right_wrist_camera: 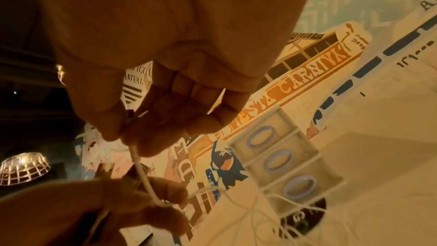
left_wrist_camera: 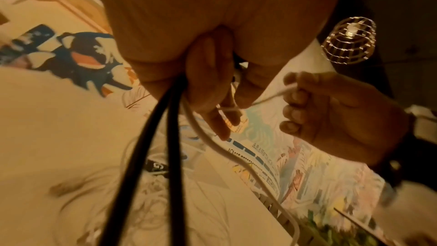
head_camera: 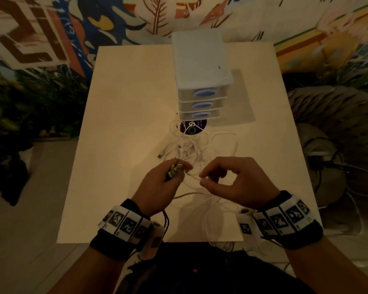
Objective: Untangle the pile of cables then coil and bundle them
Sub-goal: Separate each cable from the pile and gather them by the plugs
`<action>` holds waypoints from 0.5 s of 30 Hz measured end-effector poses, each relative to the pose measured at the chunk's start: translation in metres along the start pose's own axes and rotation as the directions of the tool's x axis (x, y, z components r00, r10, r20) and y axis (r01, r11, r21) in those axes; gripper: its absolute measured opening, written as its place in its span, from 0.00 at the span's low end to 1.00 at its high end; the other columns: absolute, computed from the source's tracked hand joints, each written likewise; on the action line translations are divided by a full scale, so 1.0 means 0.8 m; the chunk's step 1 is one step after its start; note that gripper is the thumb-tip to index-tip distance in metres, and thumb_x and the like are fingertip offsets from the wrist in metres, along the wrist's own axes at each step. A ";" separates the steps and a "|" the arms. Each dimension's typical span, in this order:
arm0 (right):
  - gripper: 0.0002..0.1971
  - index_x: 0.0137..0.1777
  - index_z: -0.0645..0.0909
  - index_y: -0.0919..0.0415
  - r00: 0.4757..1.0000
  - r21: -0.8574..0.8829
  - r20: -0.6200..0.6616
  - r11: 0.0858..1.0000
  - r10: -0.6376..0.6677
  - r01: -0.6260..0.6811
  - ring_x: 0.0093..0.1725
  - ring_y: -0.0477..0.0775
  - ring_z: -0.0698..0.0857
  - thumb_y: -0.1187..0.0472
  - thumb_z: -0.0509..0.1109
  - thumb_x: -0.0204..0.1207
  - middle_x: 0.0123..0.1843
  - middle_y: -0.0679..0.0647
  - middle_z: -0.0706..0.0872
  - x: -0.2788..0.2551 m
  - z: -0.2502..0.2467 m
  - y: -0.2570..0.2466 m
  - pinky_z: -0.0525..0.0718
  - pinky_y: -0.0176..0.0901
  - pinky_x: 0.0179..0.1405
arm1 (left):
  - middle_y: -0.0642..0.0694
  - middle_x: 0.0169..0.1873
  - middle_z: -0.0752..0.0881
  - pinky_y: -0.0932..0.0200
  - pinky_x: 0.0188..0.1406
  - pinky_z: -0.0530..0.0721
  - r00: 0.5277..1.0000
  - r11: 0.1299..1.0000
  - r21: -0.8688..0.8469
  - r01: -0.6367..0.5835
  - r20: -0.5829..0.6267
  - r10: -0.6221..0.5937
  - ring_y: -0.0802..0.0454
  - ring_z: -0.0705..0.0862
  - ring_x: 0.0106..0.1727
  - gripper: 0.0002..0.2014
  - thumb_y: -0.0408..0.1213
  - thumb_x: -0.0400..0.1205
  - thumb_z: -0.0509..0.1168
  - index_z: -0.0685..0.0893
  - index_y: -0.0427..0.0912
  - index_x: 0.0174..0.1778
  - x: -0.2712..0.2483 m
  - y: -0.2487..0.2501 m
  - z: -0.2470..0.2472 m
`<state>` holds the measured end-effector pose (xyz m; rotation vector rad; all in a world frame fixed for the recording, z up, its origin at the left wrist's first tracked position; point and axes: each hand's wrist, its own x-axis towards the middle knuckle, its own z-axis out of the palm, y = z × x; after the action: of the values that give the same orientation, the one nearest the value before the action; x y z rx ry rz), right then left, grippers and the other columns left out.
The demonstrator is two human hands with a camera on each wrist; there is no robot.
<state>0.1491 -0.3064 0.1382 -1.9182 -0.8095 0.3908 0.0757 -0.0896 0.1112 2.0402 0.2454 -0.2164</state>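
Note:
A tangle of thin white cables point(head_camera: 189, 148) lies in the middle of the table point(head_camera: 119, 128), in front of the drawer unit. My left hand point(head_camera: 174, 169) grips a bunch of cable ends and plugs, with two black cables point(left_wrist_camera: 151, 147) and a white one point(left_wrist_camera: 227, 154) hanging from its fist. Just to its right, my right hand point(head_camera: 204, 180) pinches a white cable point(right_wrist_camera: 141, 171) between thumb and forefinger; that cable runs straight across into the left hand point(right_wrist_camera: 153, 205). More white cable loops trail under my hands to the table's near edge.
A white three-drawer unit point(head_camera: 200, 81) with blue oval handles stands at the back centre. A dark round disc point(head_camera: 192, 127) lies before it under the cables. Dark cables and grey bags sit on the floor right of the table. A painted wall rises behind.

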 end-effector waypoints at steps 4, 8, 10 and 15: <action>0.06 0.48 0.89 0.48 0.996 -0.046 0.084 0.999 0.016 -0.013 0.38 0.40 0.89 0.54 0.81 0.74 0.36 0.40 0.89 -0.021 0.027 0.021 0.84 0.39 0.41 | 0.47 0.49 0.92 0.64 0.31 0.72 0.977 0.949 -0.288 0.126 -0.131 -0.170 0.68 0.77 0.24 0.09 0.37 0.91 0.59 0.84 0.45 0.61 0.010 -0.008 0.006; 0.07 0.51 0.86 0.43 0.973 -0.095 0.225 0.995 0.051 -0.031 0.42 0.37 0.88 0.50 0.78 0.75 0.40 0.37 0.89 -0.029 0.048 0.040 0.83 0.34 0.44 | 0.45 0.36 0.89 0.63 0.22 0.69 0.947 0.874 -0.427 0.233 -0.105 -0.303 0.57 0.69 0.19 0.12 0.43 0.91 0.60 0.81 0.47 0.68 0.025 -0.017 0.008; 0.09 0.53 0.84 0.42 0.947 -0.106 0.296 0.989 0.126 -0.098 0.47 0.37 0.88 0.43 0.75 0.76 0.46 0.35 0.88 -0.024 0.050 0.053 0.83 0.37 0.48 | 0.47 0.32 0.86 0.65 0.27 0.72 0.949 0.897 -0.374 0.236 -0.111 -0.296 0.63 0.75 0.21 0.10 0.41 0.91 0.60 0.85 0.44 0.62 0.029 -0.019 0.009; 0.17 0.54 0.84 0.43 0.968 -0.196 0.082 0.956 0.237 -0.217 0.47 0.40 0.85 0.36 0.58 0.83 0.50 0.40 0.86 0.004 0.046 0.092 0.83 0.41 0.48 | 0.50 0.31 0.84 0.72 0.41 0.77 0.970 0.964 -0.203 0.169 -0.136 -0.199 0.60 0.81 0.33 0.12 0.45 0.91 0.58 0.84 0.48 0.46 0.030 -0.025 0.017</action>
<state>0.1574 -0.3013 0.0566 -2.1902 -0.7141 0.5773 0.0929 -0.0902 0.0818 1.8459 0.5359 -0.1428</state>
